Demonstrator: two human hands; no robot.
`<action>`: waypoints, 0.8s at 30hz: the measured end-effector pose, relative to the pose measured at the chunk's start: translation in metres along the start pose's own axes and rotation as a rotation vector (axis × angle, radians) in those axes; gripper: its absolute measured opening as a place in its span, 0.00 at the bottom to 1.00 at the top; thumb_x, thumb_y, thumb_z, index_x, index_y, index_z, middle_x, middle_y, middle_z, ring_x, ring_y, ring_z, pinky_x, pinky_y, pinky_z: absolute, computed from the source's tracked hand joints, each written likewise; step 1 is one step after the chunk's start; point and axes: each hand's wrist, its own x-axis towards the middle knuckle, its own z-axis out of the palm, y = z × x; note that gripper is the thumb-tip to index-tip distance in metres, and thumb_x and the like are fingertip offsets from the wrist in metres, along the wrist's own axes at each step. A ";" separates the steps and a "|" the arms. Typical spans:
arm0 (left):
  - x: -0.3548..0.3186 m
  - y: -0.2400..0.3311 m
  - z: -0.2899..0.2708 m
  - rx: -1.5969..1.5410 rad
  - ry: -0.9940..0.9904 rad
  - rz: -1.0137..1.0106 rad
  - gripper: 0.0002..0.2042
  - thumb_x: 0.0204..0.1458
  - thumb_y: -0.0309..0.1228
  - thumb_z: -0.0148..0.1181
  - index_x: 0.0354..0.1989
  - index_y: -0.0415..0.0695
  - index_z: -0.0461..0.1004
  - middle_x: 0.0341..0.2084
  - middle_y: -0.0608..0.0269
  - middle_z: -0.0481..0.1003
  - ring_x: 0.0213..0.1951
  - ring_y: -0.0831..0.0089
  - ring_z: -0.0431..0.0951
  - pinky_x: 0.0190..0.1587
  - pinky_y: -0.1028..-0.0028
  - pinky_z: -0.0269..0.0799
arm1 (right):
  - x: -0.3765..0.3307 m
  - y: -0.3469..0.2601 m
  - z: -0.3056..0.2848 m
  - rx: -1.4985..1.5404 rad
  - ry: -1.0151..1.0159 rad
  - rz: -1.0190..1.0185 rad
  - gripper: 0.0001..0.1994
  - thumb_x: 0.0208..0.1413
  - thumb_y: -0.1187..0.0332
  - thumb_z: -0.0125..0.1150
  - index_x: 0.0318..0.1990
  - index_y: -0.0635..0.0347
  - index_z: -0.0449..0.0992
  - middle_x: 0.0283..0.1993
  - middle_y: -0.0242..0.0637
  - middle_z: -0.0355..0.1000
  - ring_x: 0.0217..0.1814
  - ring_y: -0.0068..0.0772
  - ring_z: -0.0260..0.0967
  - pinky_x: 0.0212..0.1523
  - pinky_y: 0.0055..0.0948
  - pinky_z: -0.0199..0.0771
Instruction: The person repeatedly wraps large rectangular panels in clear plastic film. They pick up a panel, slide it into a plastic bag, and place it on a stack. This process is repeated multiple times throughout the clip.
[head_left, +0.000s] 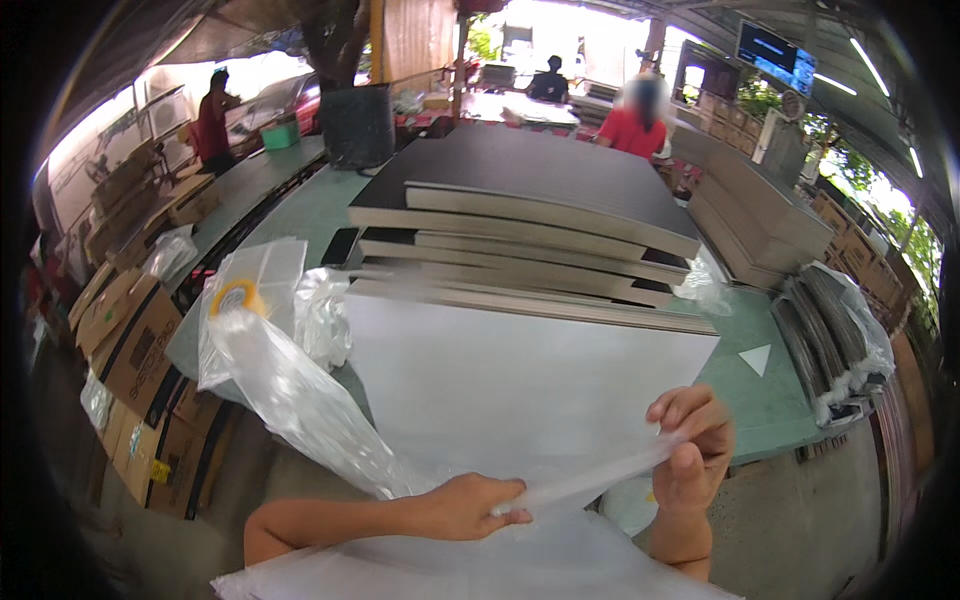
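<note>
A clear plastic bag point(590, 475) is stretched between my two hands in front of the table edge. My left hand point(475, 507) is closed on one part of its edge. Higher and to the right, my right hand point(697, 435) pinches another part between thumb and fingers. Just beyond my hands, a white-faced stack of boards point(530, 375) leans at the near side of the table. More clear plastic point(300, 390) trails from the left of the table down to my left forearm. Pale plastic sheeting point(480, 575) spreads beneath my arms.
Dark-topped board stacks point(530, 170) fill the middle of the green table point(790, 385). A yellow tape roll point(237, 297) lies on plastic at left. Wrapped boards point(830, 340) stand at the right edge, cartons point(150, 360) at lower left. A person in red point(635, 130) is across the table.
</note>
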 end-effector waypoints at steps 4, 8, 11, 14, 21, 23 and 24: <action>-0.003 0.027 -0.022 -0.349 0.243 0.116 0.11 0.49 0.36 0.51 0.30 0.38 0.68 0.22 0.62 0.71 0.25 0.79 0.68 0.28 0.77 0.64 | -0.010 0.033 -0.016 -0.925 -0.375 0.076 0.12 0.41 0.72 0.61 0.34 0.67 0.68 0.47 0.41 0.59 0.45 0.33 0.63 0.42 0.33 0.65; 0.002 -0.004 -0.019 -0.558 0.302 0.168 0.10 0.52 0.34 0.47 0.29 0.39 0.67 0.23 0.69 0.69 0.27 0.84 0.64 0.30 0.82 0.62 | -0.021 0.048 -0.053 0.223 -0.222 0.688 0.13 0.46 0.62 0.57 0.31 0.65 0.68 0.37 0.37 0.65 0.41 0.32 0.63 0.42 0.31 0.62; 0.006 0.017 -0.044 -0.969 0.186 0.273 0.10 0.54 0.33 0.44 0.28 0.39 0.67 0.22 0.70 0.68 0.29 0.85 0.64 0.31 0.83 0.61 | -0.046 0.059 -0.026 -0.082 -0.775 0.777 0.14 0.50 0.59 0.52 0.31 0.63 0.68 0.31 0.34 0.65 0.35 0.30 0.62 0.36 0.28 0.62; -0.009 0.023 -0.037 -0.754 -0.135 0.245 0.10 0.54 0.33 0.43 0.27 0.39 0.66 0.21 0.71 0.67 0.29 0.85 0.65 0.31 0.84 0.61 | -0.029 0.033 -0.020 -0.100 -1.100 0.750 0.15 0.50 0.58 0.51 0.30 0.64 0.67 0.30 0.37 0.64 0.32 0.31 0.62 0.34 0.27 0.62; -0.019 0.010 -0.083 -0.559 -0.388 0.544 0.08 0.49 0.28 0.47 0.33 0.37 0.68 0.22 0.61 0.71 0.24 0.74 0.68 0.28 0.79 0.63 | -0.034 0.023 -0.056 -0.315 -1.555 0.557 0.13 0.50 0.63 0.45 0.30 0.67 0.68 0.31 0.44 0.66 0.33 0.41 0.64 0.36 0.33 0.63; -0.035 0.033 -0.081 -0.485 -0.551 0.622 0.06 0.47 0.25 0.48 0.32 0.35 0.68 0.21 0.58 0.71 0.24 0.68 0.69 0.28 0.77 0.64 | -0.037 0.021 -0.057 -1.162 -1.442 0.976 0.12 0.48 0.65 0.45 0.33 0.65 0.69 0.35 0.45 0.67 0.39 0.43 0.64 0.41 0.35 0.62; -0.036 0.035 -0.073 -0.394 -0.722 0.539 0.06 0.46 0.24 0.48 0.30 0.35 0.68 0.20 0.57 0.71 0.24 0.66 0.70 0.27 0.75 0.64 | -0.039 0.024 -0.061 -1.573 -1.292 1.186 0.12 0.46 0.65 0.46 0.35 0.64 0.69 0.37 0.45 0.67 0.42 0.43 0.63 0.44 0.36 0.61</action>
